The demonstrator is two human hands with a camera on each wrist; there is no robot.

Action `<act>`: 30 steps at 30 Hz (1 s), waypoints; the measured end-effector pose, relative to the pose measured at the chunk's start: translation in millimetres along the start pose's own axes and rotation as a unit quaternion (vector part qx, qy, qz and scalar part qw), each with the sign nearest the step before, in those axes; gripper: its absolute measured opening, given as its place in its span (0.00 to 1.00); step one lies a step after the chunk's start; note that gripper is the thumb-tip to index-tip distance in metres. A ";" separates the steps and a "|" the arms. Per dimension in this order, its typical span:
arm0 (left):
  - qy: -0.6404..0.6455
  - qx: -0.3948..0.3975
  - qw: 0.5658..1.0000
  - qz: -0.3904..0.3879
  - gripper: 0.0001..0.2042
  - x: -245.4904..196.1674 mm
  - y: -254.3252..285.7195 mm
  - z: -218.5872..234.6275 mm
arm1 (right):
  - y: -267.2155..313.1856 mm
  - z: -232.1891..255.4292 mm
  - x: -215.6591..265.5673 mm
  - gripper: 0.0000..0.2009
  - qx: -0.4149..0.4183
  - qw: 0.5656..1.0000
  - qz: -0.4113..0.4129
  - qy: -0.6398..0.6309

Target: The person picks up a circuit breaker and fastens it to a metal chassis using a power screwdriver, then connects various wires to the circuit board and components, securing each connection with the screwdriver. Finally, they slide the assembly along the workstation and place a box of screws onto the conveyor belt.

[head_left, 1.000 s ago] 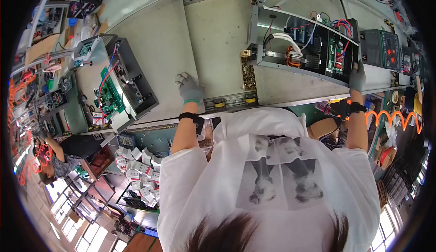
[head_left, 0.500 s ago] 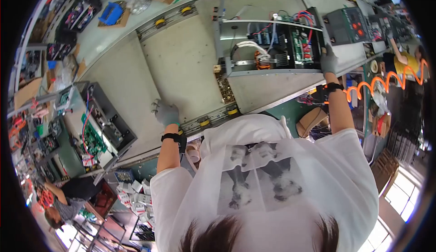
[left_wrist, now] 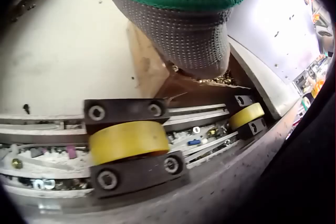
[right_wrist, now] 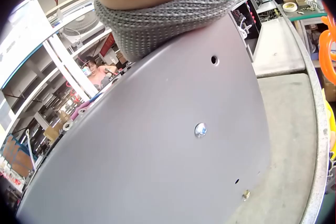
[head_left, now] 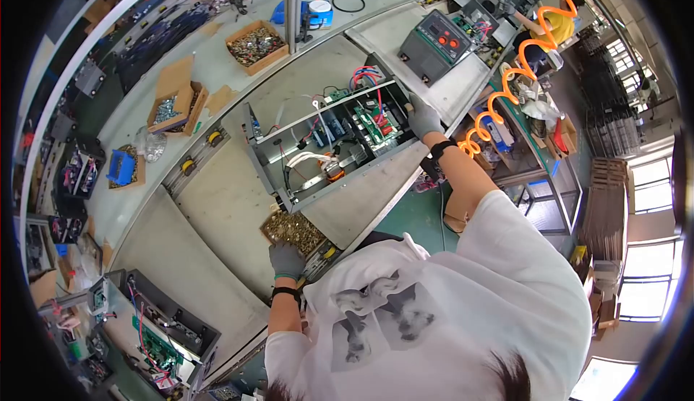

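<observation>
One long pale worktop [head_left: 224, 195] crosses the workshop diagonally, with yellow rollers [left_wrist: 128, 142] set into a debris-strewn channel along its edge. An orange coiled cord [head_left: 510, 74] hangs at the right; bright windows [head_left: 650, 184] stand beyond, and a person in yellow [head_left: 560, 28] is at the far end. The open grey chassis [head_left: 354, 178] lies on the worktop in front of the person, containing a green circuit board [head_left: 376, 122], a copper-coloured coil [head_left: 334, 172] and coloured wires. The right hand [head_left: 426, 120] touches its end panel; whether the fingers clamp the edge cannot be told. Just beside the chassis's near corner, a cardboard box [left_wrist: 149, 61] holds small brass-coloured hardware [head_left: 298, 232]. The left hand [head_left: 288, 261] is at this box, its fingers too hidden to show whether they are apart or together. Across the worktop, one carton [head_left: 269, 64] contains mixed small hardware, another [head_left: 176, 77] silvery pieces; a blue bin [head_left: 121, 168] stands near them.
</observation>
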State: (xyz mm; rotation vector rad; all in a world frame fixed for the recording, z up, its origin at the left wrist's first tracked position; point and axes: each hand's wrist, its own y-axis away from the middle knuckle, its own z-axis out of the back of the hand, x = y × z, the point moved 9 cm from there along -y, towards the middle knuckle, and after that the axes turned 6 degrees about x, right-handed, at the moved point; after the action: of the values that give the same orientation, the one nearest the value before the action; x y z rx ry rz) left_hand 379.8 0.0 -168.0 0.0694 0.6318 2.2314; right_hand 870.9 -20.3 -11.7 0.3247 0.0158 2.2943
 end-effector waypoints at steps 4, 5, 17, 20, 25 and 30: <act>0.085 0.033 0.982 0.164 0.19 45.4 27.1 -14.1 | -3.0 -2.5 1.1 0.19 0.010 1.000 -0.003 0.000; 0.116 0.017 0.973 0.197 0.21 51.8 33.5 -8.9 | -2.9 -1.4 1.2 0.19 0.007 1.000 0.001 0.000; 0.350 -0.058 0.916 0.189 0.13 94.4 30.1 -73.9 | -1.4 -4.4 0.4 0.22 0.038 0.999 -0.005 0.025; 0.369 -0.112 0.896 0.219 0.12 104.2 42.4 -57.5 | 7.7 -4.6 -5.7 0.23 0.012 1.000 0.007 -0.013; 0.414 -0.143 0.857 0.271 0.12 124.6 43.9 -67.3 | 141.5 37.7 20.3 0.14 -0.181 0.974 0.134 -0.020; 0.470 -0.069 0.798 0.371 0.11 116.4 53.3 -50.8 | 231.3 -85.0 -81.4 0.19 0.334 0.934 -0.127 0.033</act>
State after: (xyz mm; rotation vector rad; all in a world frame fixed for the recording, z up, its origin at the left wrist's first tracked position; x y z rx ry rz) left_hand 251.3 32.7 -205.3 -1.1172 1.0802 3.0133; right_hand 735.6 -228.8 -86.0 0.5522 0.8370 1.9765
